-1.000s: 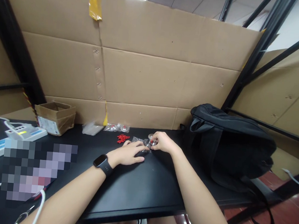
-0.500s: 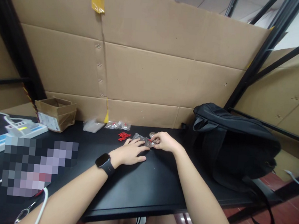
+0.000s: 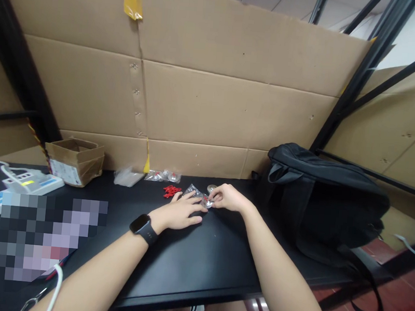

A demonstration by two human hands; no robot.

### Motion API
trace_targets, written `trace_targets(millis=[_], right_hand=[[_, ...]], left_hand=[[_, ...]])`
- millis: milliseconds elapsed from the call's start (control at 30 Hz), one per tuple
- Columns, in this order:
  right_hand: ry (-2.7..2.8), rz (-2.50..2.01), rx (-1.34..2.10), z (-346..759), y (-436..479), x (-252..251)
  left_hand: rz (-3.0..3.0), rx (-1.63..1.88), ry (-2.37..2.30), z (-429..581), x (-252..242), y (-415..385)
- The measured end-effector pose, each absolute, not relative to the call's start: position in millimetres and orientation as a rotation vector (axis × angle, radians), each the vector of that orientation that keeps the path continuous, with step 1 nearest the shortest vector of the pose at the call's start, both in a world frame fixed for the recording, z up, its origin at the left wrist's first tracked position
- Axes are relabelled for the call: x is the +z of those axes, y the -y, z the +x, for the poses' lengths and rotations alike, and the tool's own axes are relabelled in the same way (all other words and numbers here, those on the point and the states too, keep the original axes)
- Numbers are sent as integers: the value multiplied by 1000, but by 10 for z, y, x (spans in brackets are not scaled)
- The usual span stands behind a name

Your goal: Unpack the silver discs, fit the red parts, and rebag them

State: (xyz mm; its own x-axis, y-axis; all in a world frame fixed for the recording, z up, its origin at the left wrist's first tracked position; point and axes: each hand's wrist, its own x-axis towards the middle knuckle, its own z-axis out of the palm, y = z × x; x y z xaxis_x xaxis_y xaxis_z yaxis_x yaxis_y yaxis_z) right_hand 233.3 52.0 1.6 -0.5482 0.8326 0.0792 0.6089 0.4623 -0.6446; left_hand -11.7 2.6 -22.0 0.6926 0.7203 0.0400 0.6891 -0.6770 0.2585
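My left hand (image 3: 179, 212) lies flat with fingers spread, pressing a small clear plastic bag (image 3: 193, 190) against the black tabletop. My right hand (image 3: 225, 198) is closed, thumb and fingertips pinching a small shiny round piece (image 3: 208, 204) at the bag's right end. A bit of red shows beside that piece; the fingers partly cover both. Just behind the right fingertips rests another round, clear or metallic piece (image 3: 211, 188). A small heap of red cord-like pieces (image 3: 171, 191) lies beyond the left fingers.
Filled clear packets (image 3: 162, 175) and a stack of plastic bags (image 3: 128, 176) lie along the cardboard wall. At left are an open cardboard box (image 3: 74, 161), a white power strip (image 3: 18, 202) and scissors (image 3: 33, 301). A black backpack (image 3: 323, 199) stands at right.
The right fingers have lowered slightly, and the red bit and the round piece now sit closer to the bag's end. My left hand stays spread on the bag. The view has shifted slightly.
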Motion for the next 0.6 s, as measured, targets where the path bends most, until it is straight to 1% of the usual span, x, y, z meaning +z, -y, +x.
trace_targets(millis=[67, 167, 367, 600], right_hand=[[2326, -1168, 849, 2346, -530, 11], [2329, -1161, 788, 2319, -533, -9], [2345, -1177, 704, 2223, -502, -37], [2368, -1239, 561, 2229, -527, -65]], left_hand=[[2696, 199, -1085, -136, -205, -43], [2733, 210, -1093, -162, -201, -76], [2842, 391, -1308, -158, -217, -33], [2808, 305, -1322, -141, -316, -10]])
